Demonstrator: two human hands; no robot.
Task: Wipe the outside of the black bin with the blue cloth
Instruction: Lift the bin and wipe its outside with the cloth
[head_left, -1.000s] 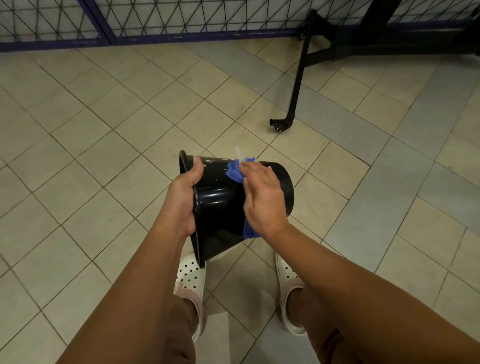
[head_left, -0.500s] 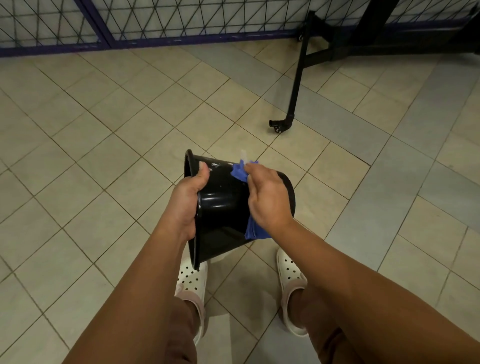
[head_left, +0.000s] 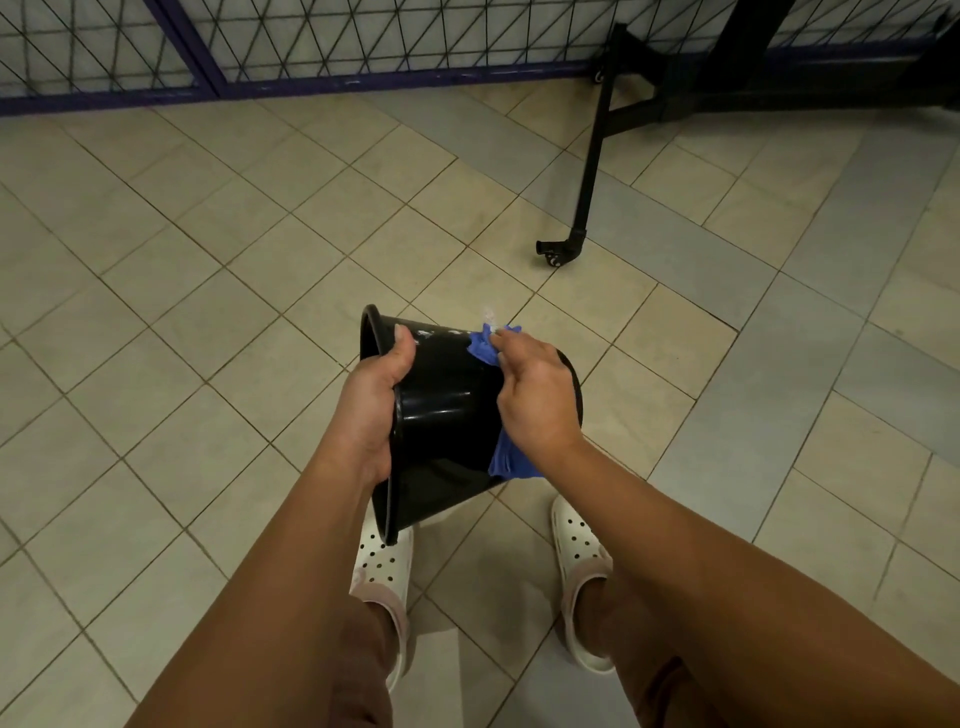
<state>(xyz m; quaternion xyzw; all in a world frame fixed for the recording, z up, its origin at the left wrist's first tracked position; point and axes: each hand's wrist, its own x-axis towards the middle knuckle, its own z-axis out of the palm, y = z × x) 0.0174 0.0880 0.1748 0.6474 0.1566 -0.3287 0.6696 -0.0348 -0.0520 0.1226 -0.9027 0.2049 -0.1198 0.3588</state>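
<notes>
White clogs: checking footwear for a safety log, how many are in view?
2. One clog is just below the black bin's rim, partly behind the left forearm; the other is to its right, below the right hand.

tiled floor (head_left: 208, 322), wire fence (head_left: 363, 41), black wheeled stand (head_left: 589, 171)

- Dim, even indoor light with a warm yellowish cast over the tiled floor (head_left: 208, 364)
- Shadows are soft and faint, the darkest at bottom centre
- Small bright glints on the glossy wall of the black bin (head_left: 441, 410)
- Wide-angle bending: the fence (head_left: 363, 47) rail along the top curves, and tile lines bow toward the edges
- Centre sharp; the forearms (head_left: 291, 597) at the lower edge look softer
</notes>
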